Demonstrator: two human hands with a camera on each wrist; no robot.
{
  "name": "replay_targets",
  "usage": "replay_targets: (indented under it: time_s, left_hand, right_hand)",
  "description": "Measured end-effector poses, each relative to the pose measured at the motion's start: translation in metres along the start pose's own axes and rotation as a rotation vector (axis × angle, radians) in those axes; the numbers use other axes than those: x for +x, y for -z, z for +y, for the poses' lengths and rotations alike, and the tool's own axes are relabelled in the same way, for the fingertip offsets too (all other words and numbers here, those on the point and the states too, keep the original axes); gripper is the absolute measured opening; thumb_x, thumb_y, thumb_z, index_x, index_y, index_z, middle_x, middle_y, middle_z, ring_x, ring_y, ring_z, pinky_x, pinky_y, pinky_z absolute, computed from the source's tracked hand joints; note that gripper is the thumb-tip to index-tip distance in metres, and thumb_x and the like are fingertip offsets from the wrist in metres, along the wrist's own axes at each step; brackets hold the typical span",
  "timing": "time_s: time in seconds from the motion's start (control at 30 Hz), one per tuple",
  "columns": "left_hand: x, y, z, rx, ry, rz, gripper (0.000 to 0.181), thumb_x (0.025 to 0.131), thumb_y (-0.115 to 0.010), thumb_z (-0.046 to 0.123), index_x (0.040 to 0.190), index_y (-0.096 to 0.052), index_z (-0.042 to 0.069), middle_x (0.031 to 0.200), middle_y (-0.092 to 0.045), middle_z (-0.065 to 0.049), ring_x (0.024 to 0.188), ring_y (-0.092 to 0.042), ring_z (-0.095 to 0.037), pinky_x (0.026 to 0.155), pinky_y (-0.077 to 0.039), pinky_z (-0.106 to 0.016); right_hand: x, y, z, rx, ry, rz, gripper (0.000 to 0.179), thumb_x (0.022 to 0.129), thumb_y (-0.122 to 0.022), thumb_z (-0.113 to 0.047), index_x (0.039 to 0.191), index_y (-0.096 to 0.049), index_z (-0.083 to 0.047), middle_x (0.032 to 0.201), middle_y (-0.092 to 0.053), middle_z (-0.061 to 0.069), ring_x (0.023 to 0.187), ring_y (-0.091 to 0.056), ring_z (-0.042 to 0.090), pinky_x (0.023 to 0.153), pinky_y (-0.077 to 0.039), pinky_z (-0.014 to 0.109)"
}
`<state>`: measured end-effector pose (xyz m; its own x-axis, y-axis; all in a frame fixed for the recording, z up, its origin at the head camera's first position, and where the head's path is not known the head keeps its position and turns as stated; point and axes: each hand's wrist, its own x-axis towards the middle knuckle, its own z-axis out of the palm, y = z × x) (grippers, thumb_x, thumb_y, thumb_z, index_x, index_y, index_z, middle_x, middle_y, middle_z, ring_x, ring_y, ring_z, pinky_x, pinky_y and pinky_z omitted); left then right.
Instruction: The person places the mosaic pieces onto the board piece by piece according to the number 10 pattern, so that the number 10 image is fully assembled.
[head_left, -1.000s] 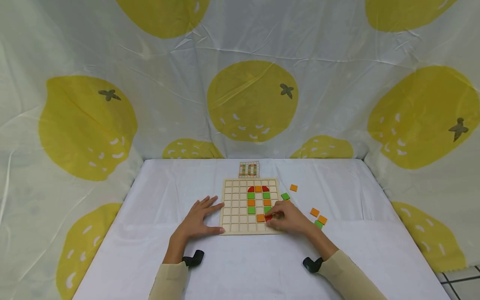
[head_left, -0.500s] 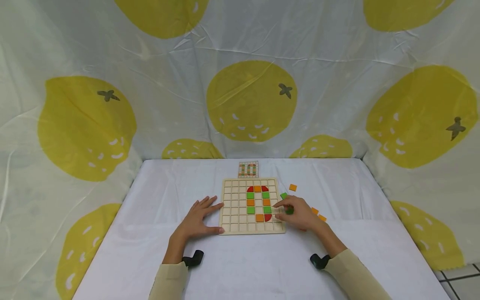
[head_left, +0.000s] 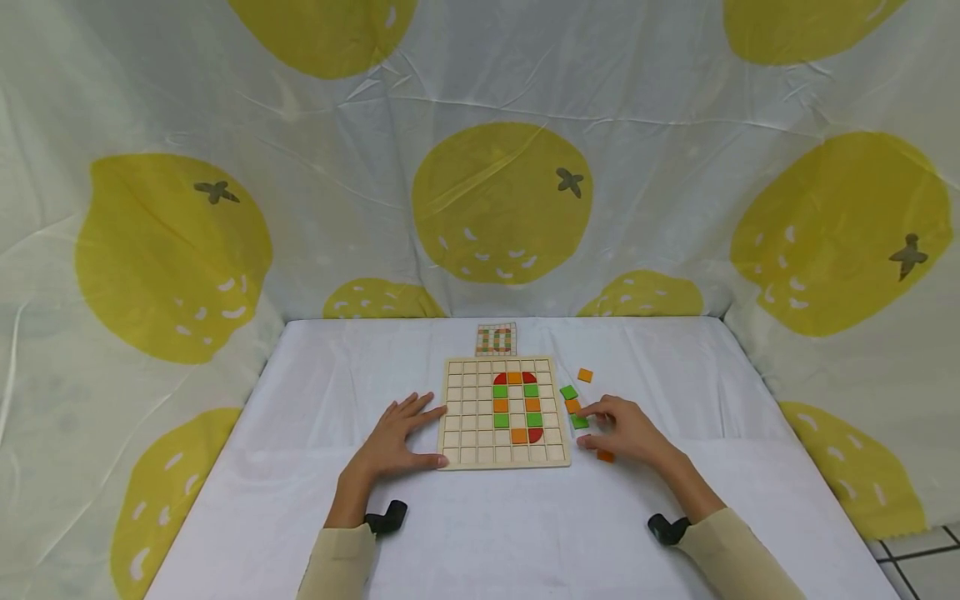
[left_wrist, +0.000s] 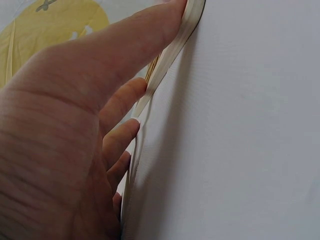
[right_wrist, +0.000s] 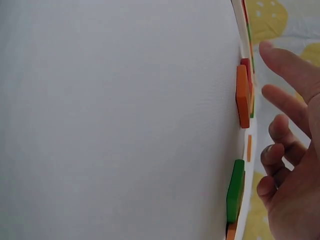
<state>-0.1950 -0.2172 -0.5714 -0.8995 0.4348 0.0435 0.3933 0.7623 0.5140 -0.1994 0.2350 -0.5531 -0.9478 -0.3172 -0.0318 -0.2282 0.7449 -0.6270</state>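
Observation:
A pale wooden grid board [head_left: 459, 429] lies on the white cloth in the head view. Red quarter-round tiles [head_left: 535, 435], green tiles [head_left: 501, 421] and orange tiles [head_left: 519, 436] form a ring on its right half. My left hand [head_left: 392, 440] rests at the board's left edge, thumb and index fingertip touching it, fingers spread. To the right of the board, my right hand [head_left: 628, 432] hovers by a loose green tile [head_left: 580, 422] and an orange tile [head_left: 573, 407]. Its thumb and index finger stand apart with nothing visible between them. The right palm hides part of the cloth.
Behind the board lies a small patterned card [head_left: 496, 340]. More loose tiles lie right of the board: a green one [head_left: 568, 392], an orange one [head_left: 585, 375] at the back, and another orange one [head_left: 605, 456] under the right hand. A lemon-print curtain [head_left: 502, 204] hangs behind the table.
My right hand has let go of the red quarter-round tile, which now lies in the board beside the orange one, and has moved right to the loose tiles. The left hand stays put.

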Motion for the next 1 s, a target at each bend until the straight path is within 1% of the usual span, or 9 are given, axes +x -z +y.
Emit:
replay_targets:
  time_s: [0.17, 0.27, 0.43, 0.57, 0.7, 0.87, 1.0]
  left_hand:
    - [0.001, 0.001, 0.0, 0.001, 0.007, -0.006, 0.091, 0.074, -0.076, 0.072, 0.153, -0.051, 0.033, 0.168, -0.034, -0.001, 0.159, -0.022, -0.033, 0.128, -0.014, -0.062]
    - [0.001, 0.001, 0.001, 0.005, 0.008, -0.008, 0.091, 0.075, -0.076, 0.071, 0.153, -0.051, 0.033, 0.168, -0.034, -0.002, 0.159, -0.022, -0.033, 0.128, -0.015, -0.062]
    - [0.001, 0.001, 0.003, 0.008, -0.001, -0.003, 0.089, 0.075, -0.077, 0.07, 0.152, -0.053, 0.031, 0.167, -0.036, -0.005, 0.158, -0.025, -0.036, 0.126, -0.016, -0.065]
    - [0.001, 0.001, 0.004, 0.01, 0.014, -0.016, 0.09, 0.075, -0.077, 0.071, 0.153, -0.052, 0.032, 0.168, -0.035, -0.004, 0.159, -0.023, -0.035, 0.127, -0.015, -0.063]
    - [0.0, 0.001, 0.004, 0.006, 0.015, -0.018, 0.09, 0.075, -0.076, 0.071, 0.153, -0.052, 0.032, 0.168, -0.034, -0.003, 0.159, -0.022, -0.035, 0.128, -0.014, -0.062]
    - [-0.001, 0.004, 0.006, -0.011, 0.004, -0.015, 0.089, 0.075, -0.077, 0.07, 0.152, -0.053, 0.03, 0.168, -0.036, -0.006, 0.158, -0.023, -0.036, 0.127, -0.014, -0.064]
    - [-0.001, 0.005, 0.006, -0.013, 0.0, -0.013, 0.089, 0.076, -0.077, 0.07, 0.152, -0.053, 0.029, 0.167, -0.036, -0.006, 0.158, -0.023, -0.037, 0.127, -0.014, -0.065]
  right_hand:
    - [-0.009, 0.003, 0.006, 0.031, 0.025, -0.007, 0.027, 0.079, -0.089, -0.041, 0.101, -0.08, -0.029, 0.083, -0.055, -0.006, 0.083, -0.05, 0.013, 0.069, -0.041, 0.024]
    - [-0.013, 0.003, 0.01, 0.045, 0.037, -0.024, 0.023, 0.08, -0.088, -0.039, 0.1, -0.079, -0.031, 0.084, -0.057, -0.006, 0.084, -0.051, 0.012, 0.071, -0.042, 0.024]
    - [-0.017, 0.002, 0.016, 0.049, 0.064, -0.042, 0.021, 0.082, -0.086, -0.032, 0.101, -0.078, -0.03, 0.083, -0.056, -0.006, 0.083, -0.052, 0.01, 0.07, -0.043, 0.022]
    - [-0.018, 0.002, 0.016, 0.067, 0.086, -0.041, 0.019, 0.083, -0.085, -0.026, 0.1, -0.078, -0.028, 0.082, -0.055, -0.006, 0.081, -0.052, 0.01, 0.069, -0.043, 0.021]
    - [-0.019, 0.002, 0.014, 0.074, 0.086, -0.04, 0.018, 0.083, -0.087, -0.027, 0.099, -0.077, -0.027, 0.082, -0.055, -0.005, 0.081, -0.052, 0.01, 0.069, -0.042, 0.021]
    - [-0.019, 0.003, 0.013, 0.068, 0.072, -0.046, 0.02, 0.083, -0.087, -0.03, 0.1, -0.078, -0.026, 0.081, -0.055, -0.004, 0.081, -0.052, 0.011, 0.068, -0.041, 0.022]
    - [-0.018, 0.002, 0.012, 0.063, 0.075, -0.052, 0.019, 0.084, -0.086, -0.031, 0.101, -0.079, -0.025, 0.08, -0.055, -0.004, 0.081, -0.052, 0.012, 0.068, -0.041, 0.022]
